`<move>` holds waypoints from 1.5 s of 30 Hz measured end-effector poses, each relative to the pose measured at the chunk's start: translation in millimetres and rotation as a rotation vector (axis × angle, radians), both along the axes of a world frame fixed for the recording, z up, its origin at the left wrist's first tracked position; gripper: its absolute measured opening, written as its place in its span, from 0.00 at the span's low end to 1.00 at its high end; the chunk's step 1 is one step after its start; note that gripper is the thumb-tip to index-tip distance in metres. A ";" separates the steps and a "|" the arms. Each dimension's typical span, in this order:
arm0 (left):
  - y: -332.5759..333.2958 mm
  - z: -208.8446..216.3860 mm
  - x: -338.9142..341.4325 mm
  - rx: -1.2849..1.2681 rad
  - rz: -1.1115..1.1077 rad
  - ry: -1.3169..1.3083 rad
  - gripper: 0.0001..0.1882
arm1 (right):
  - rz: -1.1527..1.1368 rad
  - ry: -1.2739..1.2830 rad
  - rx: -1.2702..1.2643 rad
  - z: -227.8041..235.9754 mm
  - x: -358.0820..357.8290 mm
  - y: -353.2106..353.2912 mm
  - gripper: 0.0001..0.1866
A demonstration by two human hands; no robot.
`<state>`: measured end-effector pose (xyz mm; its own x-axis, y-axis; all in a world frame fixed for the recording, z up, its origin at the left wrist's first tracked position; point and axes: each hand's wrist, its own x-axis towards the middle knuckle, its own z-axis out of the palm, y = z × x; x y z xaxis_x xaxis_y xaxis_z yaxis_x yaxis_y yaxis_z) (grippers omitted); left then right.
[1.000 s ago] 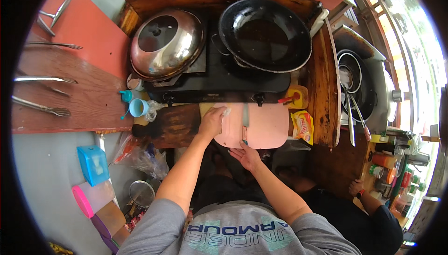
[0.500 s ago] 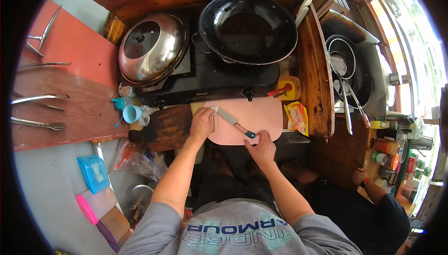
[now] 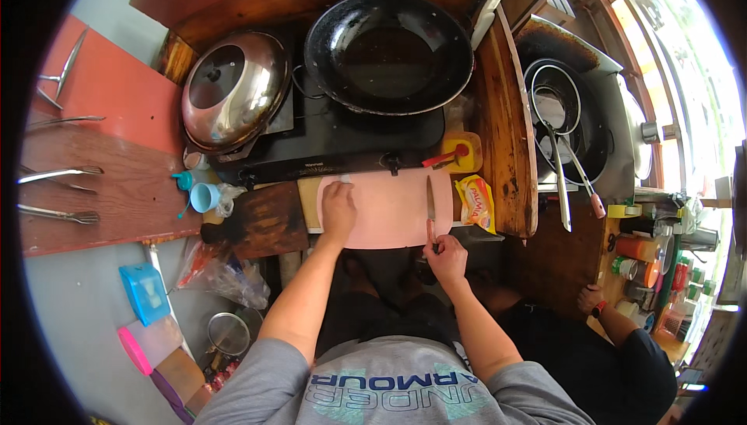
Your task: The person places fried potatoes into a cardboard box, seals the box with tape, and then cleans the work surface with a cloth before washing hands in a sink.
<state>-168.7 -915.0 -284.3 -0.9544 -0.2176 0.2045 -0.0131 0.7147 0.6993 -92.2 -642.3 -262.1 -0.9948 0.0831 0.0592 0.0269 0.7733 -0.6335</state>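
On the pink cutting board (image 3: 389, 215), in front of the stove, my left hand (image 3: 339, 211) rests near the left end with its fingers drawn together. A small whitish piece shows at its fingertips, too small to name. My right hand (image 3: 447, 258) grips the handle of a kitchen knife (image 3: 430, 199) at the board's near right edge. The blade points away from me, over the right part of the board.
A black wok (image 3: 389, 55) and a lidded pan (image 3: 233, 94) sit on the stove (image 3: 334, 141). Right of the board are a yellow packet (image 3: 475, 203) and a yellow tub (image 3: 467, 152) with a red spoon. A blue cup (image 3: 205, 198) stands left. Another person's hand (image 3: 591, 298) is at right.
The knife lay slanted across the board; now my right hand has its handle and the blade points away at the right. My left hand stays on the board's left part. The view has shifted slightly.
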 end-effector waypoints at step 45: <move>11.0 6.8 55.1 -0.039 -0.036 -0.028 0.14 | -0.365 -0.629 -1.048 -38.8 17.4 26.3 0.11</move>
<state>-113.6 -904.0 -277.5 -0.9668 -0.1758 0.1856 -0.0060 0.7416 0.6708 -74.8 -616.0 -300.9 -0.7372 0.0776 -0.6712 0.6476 -0.2024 -0.7346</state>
